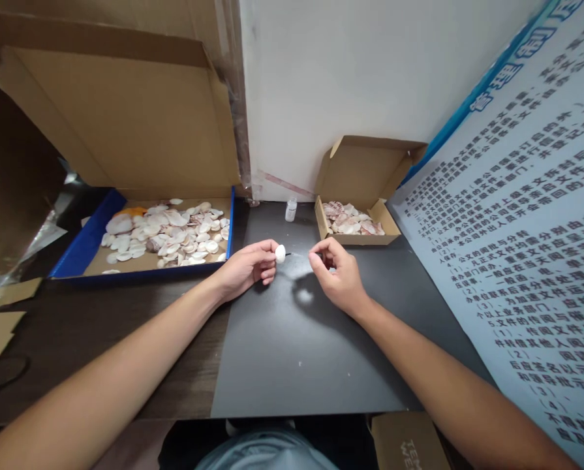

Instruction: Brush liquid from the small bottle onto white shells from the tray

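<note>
Even indoor light, moderately bright, coming from above. Pale glare patch on dark mat, strongest just below hands; faint specks show across its sheen. Soft shadows under left hand and right hand, edges diffuse. White wall bright, near washed out. Left edge dim, brown cardboard there murky. Strong wide-angle distortion: poster lines bow, forearms stretch toward lower corners. Centre fairly sharp; shells in blue tray soft, poster text smeared toward right edge.

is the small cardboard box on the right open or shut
Open. The small cardboard box has its lid flap standing up against the wall, and a pile of shells inside lies plainly in view.
</note>
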{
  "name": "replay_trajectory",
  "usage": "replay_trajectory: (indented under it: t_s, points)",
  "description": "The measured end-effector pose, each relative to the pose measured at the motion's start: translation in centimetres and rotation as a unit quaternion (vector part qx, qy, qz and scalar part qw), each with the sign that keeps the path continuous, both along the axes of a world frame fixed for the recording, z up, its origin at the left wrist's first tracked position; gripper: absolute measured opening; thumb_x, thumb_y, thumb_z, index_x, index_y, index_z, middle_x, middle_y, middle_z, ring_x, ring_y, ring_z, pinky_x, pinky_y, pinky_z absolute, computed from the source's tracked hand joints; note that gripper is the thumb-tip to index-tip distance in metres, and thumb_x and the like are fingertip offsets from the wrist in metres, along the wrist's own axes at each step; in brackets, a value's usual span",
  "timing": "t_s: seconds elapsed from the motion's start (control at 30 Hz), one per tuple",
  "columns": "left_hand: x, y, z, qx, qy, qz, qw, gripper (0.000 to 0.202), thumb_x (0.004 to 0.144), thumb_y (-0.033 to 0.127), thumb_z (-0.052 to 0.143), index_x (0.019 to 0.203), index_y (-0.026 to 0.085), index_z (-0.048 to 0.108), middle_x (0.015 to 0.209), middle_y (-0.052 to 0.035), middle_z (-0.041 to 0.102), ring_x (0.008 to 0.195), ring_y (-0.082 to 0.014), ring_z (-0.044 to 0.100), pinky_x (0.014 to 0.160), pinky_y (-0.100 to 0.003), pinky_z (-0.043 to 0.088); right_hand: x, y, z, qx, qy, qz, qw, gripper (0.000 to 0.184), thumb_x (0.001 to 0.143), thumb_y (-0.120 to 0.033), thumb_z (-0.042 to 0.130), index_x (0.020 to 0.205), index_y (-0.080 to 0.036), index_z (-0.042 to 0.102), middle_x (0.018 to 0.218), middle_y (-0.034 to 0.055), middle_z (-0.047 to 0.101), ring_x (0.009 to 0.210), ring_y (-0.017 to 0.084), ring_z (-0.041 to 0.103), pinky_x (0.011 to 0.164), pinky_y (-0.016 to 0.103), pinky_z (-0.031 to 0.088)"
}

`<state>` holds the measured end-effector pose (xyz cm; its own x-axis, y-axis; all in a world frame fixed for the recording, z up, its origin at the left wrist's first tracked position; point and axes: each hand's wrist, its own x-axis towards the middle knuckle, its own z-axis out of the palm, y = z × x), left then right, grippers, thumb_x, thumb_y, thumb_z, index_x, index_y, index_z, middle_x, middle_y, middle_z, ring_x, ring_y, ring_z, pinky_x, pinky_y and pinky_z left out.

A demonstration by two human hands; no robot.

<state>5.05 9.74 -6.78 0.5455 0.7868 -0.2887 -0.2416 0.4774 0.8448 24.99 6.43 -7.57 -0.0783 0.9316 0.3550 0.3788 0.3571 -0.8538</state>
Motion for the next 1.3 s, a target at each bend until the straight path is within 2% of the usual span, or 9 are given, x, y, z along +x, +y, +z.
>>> replay_trajectory:
  t_s: [0.17,0.3,0.43,0.57,0.7,0.83,0.97,1.1,1.3]
  points:
    - [-0.08,0.05,-0.15,0.007,-0.006,-0.008,1.0,0.005,0.081,0.018,0.054,0.08,0.015,0.05,0.058,0.0049,0.037,0.049,-0.0054,0.04,0.047,-0.017,0.036,-0.09,-0.09,-0.11,-0.001,0.019,0.041,0.999,0.011,0.089,-0.029,0.055,0.087,-0.019,0.054,0.06,-0.0053,0.045,0.051,0.009,0.041,0.05,0.023,0.034]
    - [-0.12,0.1,-0.25,0.014,-0.009,-0.011,1.0,0.007,0.081,0.018,0.055,0.08,0.015,0.049,0.061,0.0042,0.04,0.048,-0.0044,0.039,0.047,-0.017,0.036,-0.17,-0.16,-0.1,-0.001,0.016,0.012,1.0,0.011,0.088,-0.028,0.056,0.082,-0.019,0.052,0.059,-0.0055,0.044,0.05,0.009,0.04,0.049,0.023,0.033]
    - [-0.06,0.07,-0.21,0.013,-0.007,-0.009,1.0,0.007,0.081,0.019,0.055,0.081,0.015,0.049,0.059,0.005,0.038,0.048,-0.0049,0.039,0.046,-0.017,0.035,-0.16,-0.16,-0.01,-0.005,0.013,0.054,0.998,0.01,0.088,-0.029,0.056,0.086,-0.019,0.054,0.061,-0.005,0.046,0.052,0.009,0.042,0.051,0.023,0.035]
    - [0.02,0.03,-0.08,0.012,-0.002,-0.009,1.0,0.007,0.081,0.018,0.055,0.08,0.015,0.049,0.059,0.0049,0.039,0.048,-0.0047,0.039,0.046,-0.017,0.035,-0.06,-0.15,0.12,0.003,0.0,0.008,1.0,0.011,0.087,-0.027,0.056,0.081,-0.02,0.052,0.058,-0.0056,0.043,0.05,0.009,0.039,0.049,0.023,0.033]
    - [0.0,0.03,-0.03,0.011,-0.002,-0.014,1.0,0.007,0.081,0.018,0.055,0.079,0.015,0.049,0.059,0.0049,0.038,0.048,-0.0047,0.039,0.047,-0.016,0.035,-0.01,-0.21,0.2,0.006,0.01,0.049,0.999,0.008,0.087,-0.027,0.056,0.084,-0.02,0.054,0.06,-0.0049,0.046,0.052,0.01,0.042,0.051,0.023,0.035]
    - [-0.03,0.01,-0.08,0.013,-0.001,-0.012,1.0,0.008,0.08,0.018,0.056,0.079,0.015,0.049,0.061,0.0043,0.041,0.049,-0.0044,0.039,0.047,-0.017,0.035,-0.03,-0.21,0.18,0.013,0.01,0.01,1.0,0.009,0.087,-0.025,0.056,0.08,-0.02,0.053,0.059,-0.0055,0.043,0.051,0.009,0.04,0.049,0.023,0.034]
    - [-0.01,0.01,-0.15,0.017,0.003,-0.017,1.0,0.008,0.08,0.019,0.057,0.08,0.015,0.049,0.06,0.0049,0.04,0.049,-0.0045,0.039,0.047,-0.016,0.035,-0.07,-0.15,0.16,0.013,0.013,0.047,0.999,0.008,0.087,-0.027,0.057,0.085,-0.02,0.055,0.06,-0.0054,0.044,0.052,0.01,0.041,0.051,0.023,0.035]
    - [-0.01,0.06,-0.27,0.023,0.007,-0.025,0.999,0.011,0.08,0.021,0.058,0.079,0.016,0.048,0.061,0.0048,0.041,0.049,-0.0041,0.039,0.047,-0.016,0.035,-0.01,-0.02,0.22,0.012,-0.004,-0.013,1.0,0.009,0.087,-0.026,0.057,0.082,-0.02,0.054,0.06,-0.0051,0.044,0.051,0.009,0.039,0.05,0.023,0.033]
    - [-0.09,0.09,-0.66,0.039,0.01,-0.045,0.998,0.013,0.081,0.026,0.058,0.081,0.016,0.049,0.062,0.0052,0.041,0.051,-0.0042,0.04,0.049,-0.017,0.035,-0.04,-0.06,0.22,0.005,-0.006,0.016,1.0,0.009,0.087,-0.028,0.056,0.085,-0.02,0.055,0.06,-0.005,0.042,0.052,0.01,0.039,0.05,0.023,0.033]
